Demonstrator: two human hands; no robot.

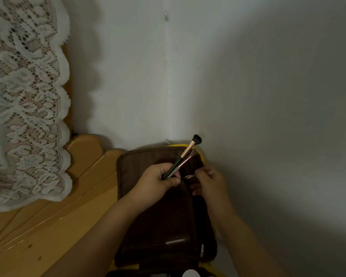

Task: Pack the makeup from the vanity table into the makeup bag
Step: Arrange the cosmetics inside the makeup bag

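yellow wooden worktop [54, 222] set in a corner of plain white walls [248, 96]; lace cloth [24, 100] hangs at left. brown makeup bag [158, 216] lies on it. left hand [158, 180] fingers curl round two brushes [185, 154] above the bag. right hand [210, 182] fingers pinch the bag's edge.

No text, label, brand, number or sign can be read anywhere in this view. The makeup brush [188, 150] shows only a plain gold ferrule and a dark handle, the brown makeup bag [158, 216] bears no legible mark, and the small light tag near its zip is too blurred to make out.
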